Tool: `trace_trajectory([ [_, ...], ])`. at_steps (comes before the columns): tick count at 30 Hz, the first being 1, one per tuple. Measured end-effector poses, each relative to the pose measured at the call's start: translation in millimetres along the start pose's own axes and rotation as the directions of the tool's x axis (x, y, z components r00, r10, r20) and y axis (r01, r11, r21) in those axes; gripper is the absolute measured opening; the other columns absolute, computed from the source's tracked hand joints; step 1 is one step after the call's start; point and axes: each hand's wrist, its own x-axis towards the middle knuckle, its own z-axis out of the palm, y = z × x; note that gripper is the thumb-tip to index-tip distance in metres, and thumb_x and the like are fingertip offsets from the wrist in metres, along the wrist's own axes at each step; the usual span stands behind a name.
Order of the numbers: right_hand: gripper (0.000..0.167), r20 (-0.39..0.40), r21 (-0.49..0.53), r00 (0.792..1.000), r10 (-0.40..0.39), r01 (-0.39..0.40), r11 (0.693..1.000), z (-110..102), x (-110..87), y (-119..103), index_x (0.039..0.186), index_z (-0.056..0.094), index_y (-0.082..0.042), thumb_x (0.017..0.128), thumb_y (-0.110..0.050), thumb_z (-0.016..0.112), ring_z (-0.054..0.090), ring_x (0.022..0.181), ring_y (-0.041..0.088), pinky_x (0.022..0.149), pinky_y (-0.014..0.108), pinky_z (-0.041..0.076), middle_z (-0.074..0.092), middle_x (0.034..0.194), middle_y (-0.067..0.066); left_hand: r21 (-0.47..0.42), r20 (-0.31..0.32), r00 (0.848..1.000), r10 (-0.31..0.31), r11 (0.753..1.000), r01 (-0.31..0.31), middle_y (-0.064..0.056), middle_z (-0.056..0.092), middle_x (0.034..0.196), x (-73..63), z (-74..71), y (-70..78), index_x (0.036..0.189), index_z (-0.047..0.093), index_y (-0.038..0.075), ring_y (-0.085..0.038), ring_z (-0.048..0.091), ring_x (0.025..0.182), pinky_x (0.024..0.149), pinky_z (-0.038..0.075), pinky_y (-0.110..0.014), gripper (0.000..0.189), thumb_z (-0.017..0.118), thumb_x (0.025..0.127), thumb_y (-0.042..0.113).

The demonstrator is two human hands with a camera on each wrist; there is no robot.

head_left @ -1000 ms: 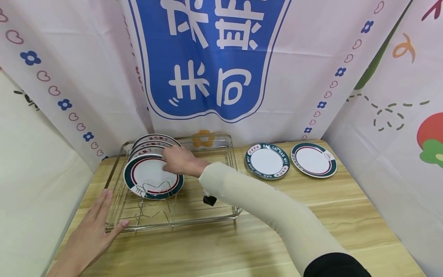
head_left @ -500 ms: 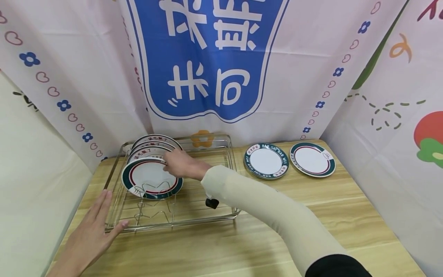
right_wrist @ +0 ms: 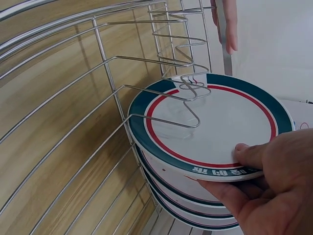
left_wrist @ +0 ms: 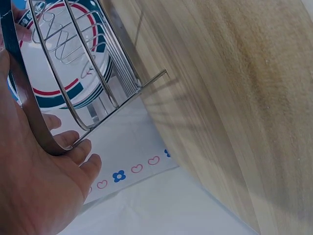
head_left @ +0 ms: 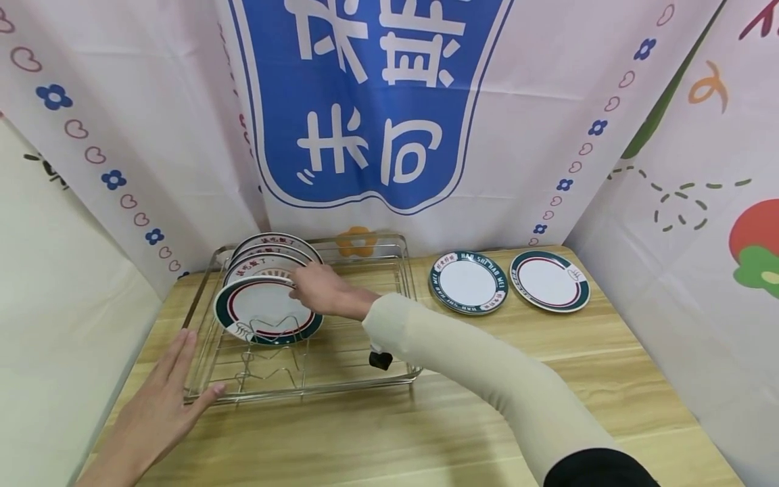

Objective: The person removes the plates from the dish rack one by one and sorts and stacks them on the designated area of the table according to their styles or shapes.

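My right hand point(head_left: 319, 287) pinches the rim of the front plate point(head_left: 264, 308), thumb on its white face and fingers behind, as the right wrist view shows. This plate has a green rim and a red ring, and leans in the wire dish rack point(head_left: 359, 387). Several similar plates point(head_left: 276, 240) stand behind it, partly covered by it. At the rack's front left corner rests my left hand point(head_left: 159, 406), its fingers straight along the outside and its thumb at the front rail. The left wrist view shows that hand point(left_wrist: 54, 181) against the rack's flat metal band point(left_wrist: 34, 112).
To the right of the rack, a green-rimmed plate stack point(head_left: 468, 283) lies flat on the wooden table point(head_left: 517, 358). Beside it lies another plate point(head_left: 550, 281). A printed cloth point(head_left: 517, 135) hangs behind, and light walls bound both sides.
The front plate's upper edge has tipped forward and its lower edge has risen slightly, with my right hand shifting a little to the right. My left hand stays at the rack corner.
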Motion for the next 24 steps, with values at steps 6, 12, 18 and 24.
trace_trajectory([
  [6, 0.021, -0.052, 0.041, 0.999, 0.009, -0.007, 0.999, -10, -9.4, 4, 0.099, 0.072, -0.007, 0.11, -0.021, 0.061, 0.053, 0.056, 0.006, 0.054, 0.018, 0.045, 0.058, 0.069, -0.003, -0.028, -0.014, 1.0, 0.015, 0.999, -0.016, -0.021, 0.001, 0.177, 0.5, 1.9, 0.8, 0.171, -0.002, 0.012, -0.06, 0.024, 0.152, 0.1, 0.035, -0.082, 0.102, 0.066, 0.104, 0.046],
  [12, 0.026, -0.093, 0.035, 0.996, 0.006, -0.003, 0.999, -22, -17.0, 6, 0.09, 0.071, -0.008, 0.11, -0.022, 0.061, 0.05, 0.05, 0.005, 0.049, 0.017, 0.042, 0.053, 0.063, -0.004, -0.012, -0.007, 1.0, 0.019, 1.0, -0.019, -0.02, -0.001, 0.177, 1.8, 3.6, -1.3, 0.171, -0.001, 0.011, -0.061, 0.025, 0.15, 0.096, 0.037, -0.083, 0.102, 0.066, 0.104, 0.046],
  [18, 0.023, -0.153, 0.051, 0.988, -0.013, 0.021, 0.998, -37, -24.4, 9, 0.093, 0.072, -0.007, 0.109, -0.021, 0.062, 0.049, 0.049, 0.006, 0.047, 0.017, 0.037, 0.052, 0.065, -0.003, -0.008, 0.001, 1.0, 0.021, 1.0, -0.021, -0.02, -0.002, 0.177, 4.0, 4.5, -1.8, 0.171, -0.003, 0.011, -0.063, 0.026, 0.148, 0.094, 0.037, -0.085, 0.103, 0.066, 0.104, 0.047],
  [24, 0.022, -0.173, 0.145, 0.985, 0.006, 0.019, 0.989, -50, -32.4, 9, 0.105, 0.075, -0.004, 0.11, -0.019, 0.06, 0.045, 0.047, 0.006, 0.044, 0.017, 0.034, 0.05, 0.065, -0.002, -0.014, 0.014, 1.0, 0.0, 1.0, 0.0, -0.017, -0.005, 0.178, 2.7, 4.0, -0.9, 0.171, -0.006, 0.013, -0.065, 0.024, 0.147, 0.092, 0.035, -0.088, 0.104, 0.066, 0.104, 0.047],
])
